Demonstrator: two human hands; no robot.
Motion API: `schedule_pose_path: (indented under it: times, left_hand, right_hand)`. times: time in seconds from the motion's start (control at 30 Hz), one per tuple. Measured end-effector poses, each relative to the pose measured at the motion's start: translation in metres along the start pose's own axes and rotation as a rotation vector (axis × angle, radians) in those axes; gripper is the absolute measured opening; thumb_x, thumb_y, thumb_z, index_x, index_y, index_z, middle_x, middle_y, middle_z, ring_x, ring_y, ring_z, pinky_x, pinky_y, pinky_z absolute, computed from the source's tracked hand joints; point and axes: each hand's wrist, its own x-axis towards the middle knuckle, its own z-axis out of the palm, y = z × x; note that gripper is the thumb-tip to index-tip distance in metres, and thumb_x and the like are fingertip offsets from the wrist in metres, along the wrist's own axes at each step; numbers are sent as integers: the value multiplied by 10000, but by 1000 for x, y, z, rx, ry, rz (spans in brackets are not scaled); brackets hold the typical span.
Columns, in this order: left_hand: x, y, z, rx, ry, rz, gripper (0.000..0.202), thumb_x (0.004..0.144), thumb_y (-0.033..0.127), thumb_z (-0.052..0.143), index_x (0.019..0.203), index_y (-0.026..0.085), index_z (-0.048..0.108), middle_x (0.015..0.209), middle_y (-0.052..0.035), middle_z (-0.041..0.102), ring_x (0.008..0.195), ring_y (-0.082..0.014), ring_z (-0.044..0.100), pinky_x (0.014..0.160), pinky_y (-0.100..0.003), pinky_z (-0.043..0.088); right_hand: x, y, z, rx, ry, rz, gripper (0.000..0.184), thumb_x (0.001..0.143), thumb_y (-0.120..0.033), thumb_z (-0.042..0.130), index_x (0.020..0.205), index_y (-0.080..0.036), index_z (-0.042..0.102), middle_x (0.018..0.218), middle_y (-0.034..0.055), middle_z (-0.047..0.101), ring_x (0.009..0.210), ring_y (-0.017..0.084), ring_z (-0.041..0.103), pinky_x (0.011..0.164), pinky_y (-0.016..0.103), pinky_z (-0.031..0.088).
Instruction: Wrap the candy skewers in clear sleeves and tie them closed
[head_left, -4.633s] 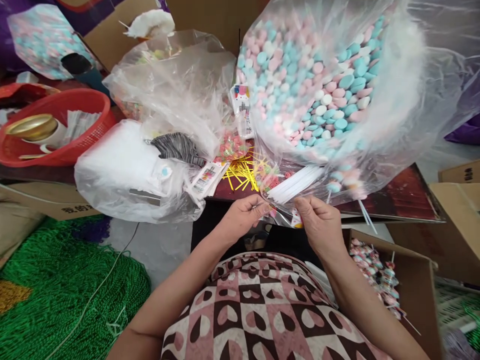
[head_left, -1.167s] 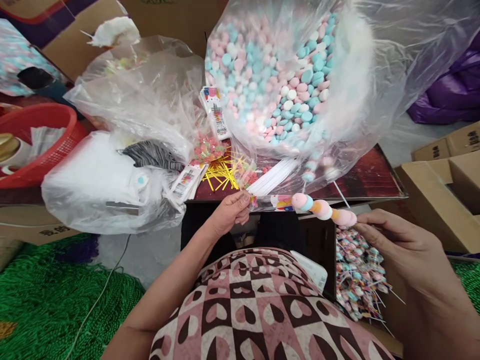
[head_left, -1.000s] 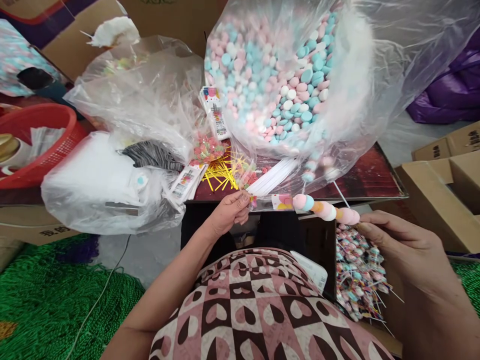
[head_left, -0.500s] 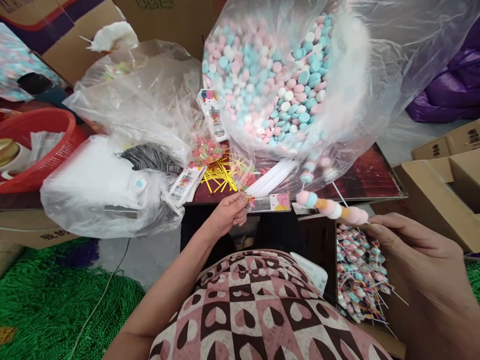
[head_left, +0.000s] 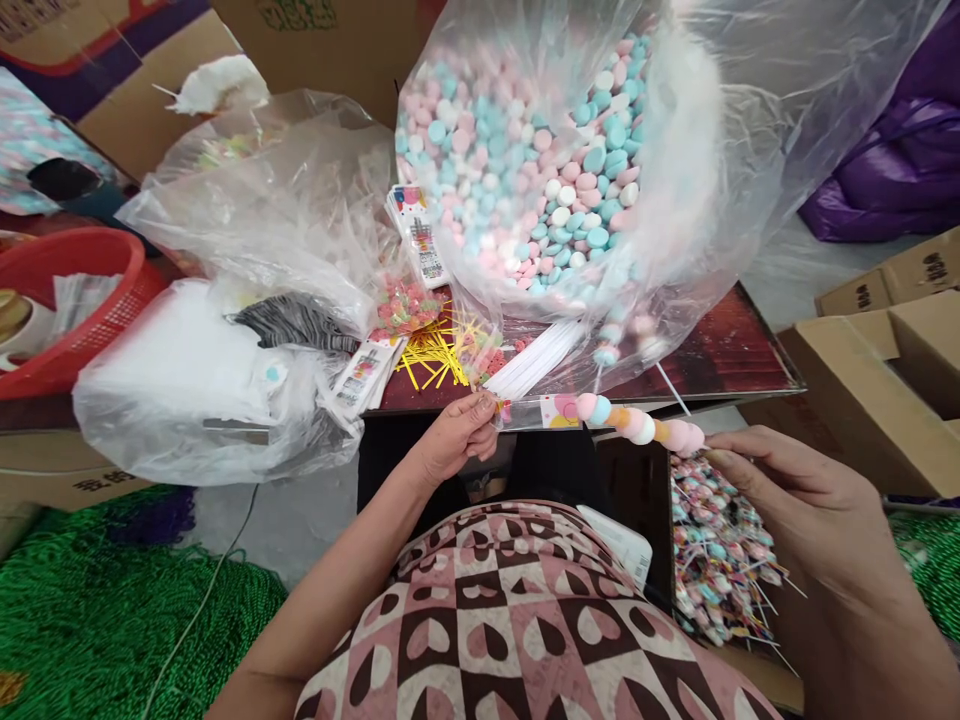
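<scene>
My left hand [head_left: 459, 435] pinches one end of a narrow clear plastic bag [head_left: 525, 413] with a colourful printed card in it, held level at the table's front edge. My right hand [head_left: 799, 485] grips the stick end of a marshmallow skewer [head_left: 641, 425], strung with pink, blue, white and orange pieces. The skewer's far tip meets the bag's right end; whether it is inside I cannot tell. Behind them lie white paper sticks [head_left: 536, 360], yellow twist ties [head_left: 431, 355] and red gummy candies [head_left: 405, 305].
A big clear bag of pastel marshmallows [head_left: 574, 215] fills the table's back. On the left stand a red basket [head_left: 112, 290] and a white plastic bundle [head_left: 157, 380]. Wrapped skewers [head_left: 720, 550] fill a box below right, near an open cardboard box [head_left: 847, 350].
My right hand has brought the skewer leftward, closing the gap to the bag's end. My left hand has stayed nearly in place with the bag.
</scene>
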Motion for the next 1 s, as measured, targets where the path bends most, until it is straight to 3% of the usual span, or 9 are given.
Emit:
schedule_pose_path:
  times: [0.27, 0.43, 0.8, 1.0]
  left_hand:
    - [1, 8, 4, 159, 31, -17, 410, 748, 511, 713, 677, 166, 504, 423, 117, 279, 335, -22, 225, 380, -180, 282]
    - [-1, 18, -1, 318, 63, 17, 381, 761, 507, 699, 736, 156, 554, 484, 96, 342, 362, -20, 261, 386, -178, 265]
    - [-1, 17, -5, 319, 67, -29, 381, 760, 508, 699, 783, 159, 547, 475, 114, 315, 370, -20, 244, 387, -172, 251]
    - [1, 17, -1, 316, 90, -25, 416, 718, 530, 723, 781, 158, 548, 511, 109, 348, 362, -12, 249, 379, -181, 244]
  right_hand:
    - [7, 4, -5, -21, -151, -187, 44, 781, -265, 697, 822, -263, 712, 810, 17, 669, 709, 169, 624, 651, 283, 484]
    - [10, 5, -3, -100, -144, -262, 29, 801, -241, 680, 824, -247, 697, 819, 17, 673, 729, 161, 622, 674, 278, 474]
    - [11, 10, 0, -42, -196, -275, 47, 822, -243, 671, 831, -273, 705, 772, -15, 668, 680, 135, 607, 630, 243, 455]
    - [9, 13, 1, -76, -161, -145, 109, 815, -343, 660, 818, -250, 717, 801, 11, 723, 718, 167, 656, 668, 260, 492]
